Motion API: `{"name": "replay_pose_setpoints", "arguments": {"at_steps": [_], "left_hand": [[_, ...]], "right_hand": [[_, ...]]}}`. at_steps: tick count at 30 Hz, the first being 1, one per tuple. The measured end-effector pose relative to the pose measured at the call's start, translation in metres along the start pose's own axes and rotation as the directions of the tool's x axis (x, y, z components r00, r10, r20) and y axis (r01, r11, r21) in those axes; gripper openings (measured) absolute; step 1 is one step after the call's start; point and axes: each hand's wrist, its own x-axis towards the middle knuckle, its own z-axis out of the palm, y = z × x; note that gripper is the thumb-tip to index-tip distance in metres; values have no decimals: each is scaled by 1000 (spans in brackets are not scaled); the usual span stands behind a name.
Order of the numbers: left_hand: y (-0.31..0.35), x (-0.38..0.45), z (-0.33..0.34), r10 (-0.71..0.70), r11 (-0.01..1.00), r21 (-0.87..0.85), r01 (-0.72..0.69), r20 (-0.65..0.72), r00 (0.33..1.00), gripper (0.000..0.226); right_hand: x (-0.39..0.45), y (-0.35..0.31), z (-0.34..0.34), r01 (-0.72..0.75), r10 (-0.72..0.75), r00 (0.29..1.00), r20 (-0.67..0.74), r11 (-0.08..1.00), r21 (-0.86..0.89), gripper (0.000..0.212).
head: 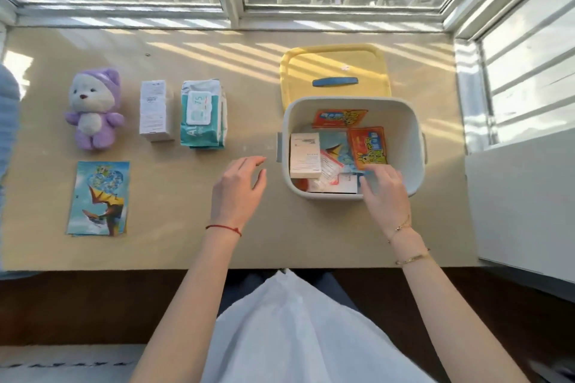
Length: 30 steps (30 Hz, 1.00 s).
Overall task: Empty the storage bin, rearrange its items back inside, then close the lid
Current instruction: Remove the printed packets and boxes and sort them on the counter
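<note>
The white storage bin (417,146) stands open on the right of the table. Its yellow lid (333,62) with a blue handle lies flat behind it. Inside are two orange packets (367,146), a white box (305,155), a blue picture pack and small sachets. My right hand (384,193) reaches over the bin's near rim, its fingertips on a blue item inside; whether they pinch it I cannot tell. My left hand (239,190) hovers with relaxed fingers just left of the bin, holding nothing.
On the table's left lie a purple plush bear (93,109), a white carton (155,109), a pack of wet wipes (203,115) and a blue picture pack (99,196). Windows run behind the table; a white ledge stands to the right.
</note>
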Motion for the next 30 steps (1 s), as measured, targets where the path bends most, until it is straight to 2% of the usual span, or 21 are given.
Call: {"name": "replay_pose_setpoints", "arguments": {"at_steps": [4, 10, 18, 25, 30], "left_hand": [[45, 23, 51, 12, 999, -40, -10, 43, 999, 25], [68, 65, 126, -19, 999, -32, 24, 151, 988, 29], [88, 116, 221, -74, 996, -19, 83, 291, 954, 30], [89, 126, 280, -284, 958, 78, 276, 402, 870, 33], [100, 139, 293, -370, 883, -91, 461, 469, 802, 46]], "right_hand": [[36, 47, -8, -100, 99, 992, 76, 995, 10, 32], [90, 76, 10, -215, 213, 955, 206, 977, -13, 38], [132, 103, 49, -277, 259, 927, 272, 960, 31, 42], [139, 126, 79, -344, 313, 904, 292, 937, 61, 43], [139, 132, 87, -358, 321, 892, 319, 931, 64, 45]]}}
